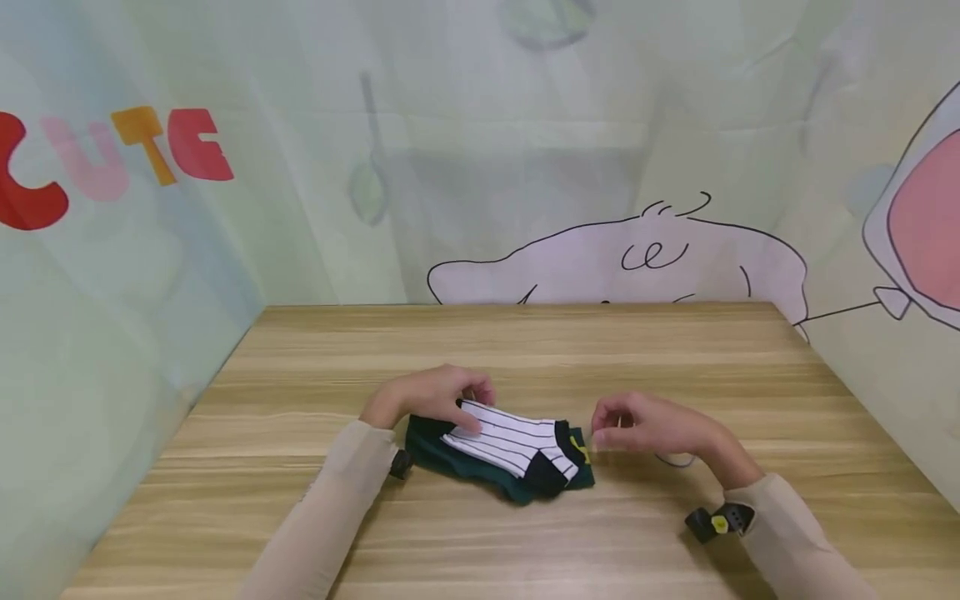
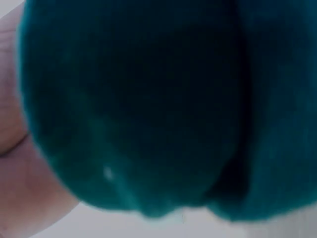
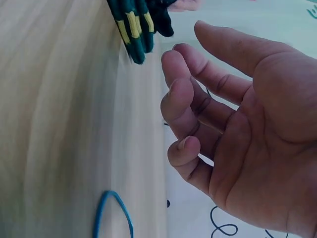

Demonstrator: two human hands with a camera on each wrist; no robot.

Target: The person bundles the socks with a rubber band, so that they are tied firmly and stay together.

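A white ankle sock (image 1: 506, 437) with thin dark stripes and black heel and cuff lies on top of dark green socks (image 1: 480, 475). The green ones carry yellow marks (image 3: 133, 25) at one end, facing the right hand. My left hand (image 1: 438, 393) rests at the pile's left end, thumb lying on the white sock and the other fingers bent past its far edge. Green fabric (image 2: 138, 109) fills most of the left wrist view. Just right of the cuffs, my right hand (image 1: 652, 427) hovers with loosely bent fingers and nothing in them.
The socks lie on a wood-grain table (image 1: 337, 358). A thin blue loop (image 3: 115, 198) lies on it by the right hand. Behind stands a printed cloth backdrop (image 1: 480, 150), reaching the table's far edge. Black bands with small devices (image 1: 720, 522) circle both wrists.
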